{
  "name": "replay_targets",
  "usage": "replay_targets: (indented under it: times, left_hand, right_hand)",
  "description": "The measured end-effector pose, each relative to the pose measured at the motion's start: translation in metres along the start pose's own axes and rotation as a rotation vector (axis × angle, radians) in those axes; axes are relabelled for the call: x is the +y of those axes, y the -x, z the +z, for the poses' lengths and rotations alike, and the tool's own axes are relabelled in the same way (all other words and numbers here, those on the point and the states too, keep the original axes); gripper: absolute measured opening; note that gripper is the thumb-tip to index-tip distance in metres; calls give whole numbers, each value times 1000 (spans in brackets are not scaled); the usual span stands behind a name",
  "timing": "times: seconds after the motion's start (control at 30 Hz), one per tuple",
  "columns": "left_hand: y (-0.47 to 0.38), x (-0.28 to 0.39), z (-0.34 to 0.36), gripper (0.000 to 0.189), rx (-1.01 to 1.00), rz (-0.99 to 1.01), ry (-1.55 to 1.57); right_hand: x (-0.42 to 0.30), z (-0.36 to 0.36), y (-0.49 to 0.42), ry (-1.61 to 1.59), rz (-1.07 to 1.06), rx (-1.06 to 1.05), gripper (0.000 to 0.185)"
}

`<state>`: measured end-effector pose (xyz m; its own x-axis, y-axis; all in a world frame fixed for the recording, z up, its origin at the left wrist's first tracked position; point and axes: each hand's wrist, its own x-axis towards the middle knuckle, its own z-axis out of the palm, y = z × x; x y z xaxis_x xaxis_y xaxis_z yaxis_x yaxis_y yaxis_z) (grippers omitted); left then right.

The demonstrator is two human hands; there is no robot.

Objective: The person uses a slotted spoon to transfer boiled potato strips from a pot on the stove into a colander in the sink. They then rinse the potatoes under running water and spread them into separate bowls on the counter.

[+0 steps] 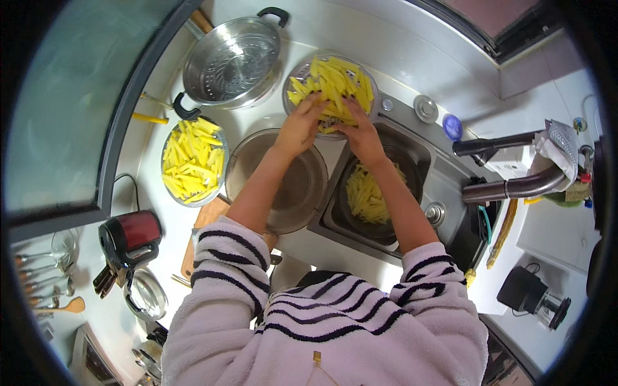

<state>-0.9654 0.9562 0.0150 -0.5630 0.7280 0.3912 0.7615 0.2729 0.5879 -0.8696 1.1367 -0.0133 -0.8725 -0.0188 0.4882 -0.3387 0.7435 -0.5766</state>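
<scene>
My left hand (302, 123) and my right hand (359, 130) rest with fingers spread on yellow potato strips (333, 79) heaped in a round metal steamer tray (287, 102) at the back of the counter. Between my forearms stands a large empty-looking basin (294, 188). More strips (192, 159) fill a round dish (224, 166) at the left. Paler strips (367, 193) lie in a dark bowl (410, 166) inside the sink, partly hidden by my right forearm. Whether either hand grips any strips is hard to see.
A two-handled steel steamer pot (231, 62) stands at the back left. A wooden cutting board (207, 214) lies partly under my left sleeve. A red and black electric kettle (137, 236) is at the left. The sink (429, 144) and its faucet (512, 190) are at the right.
</scene>
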Motion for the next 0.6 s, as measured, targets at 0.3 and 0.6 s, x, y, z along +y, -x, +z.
replay_targets:
  times: [0.3,0.6]
  left_hand:
    - [17,85,-1,37,290,-124,74]
    - [89,112,198,74,-304,-696,145]
  right_hand:
    - [-32,-49,30,244,116,214,31]
    - [23,-42,192,390,846,-349,87]
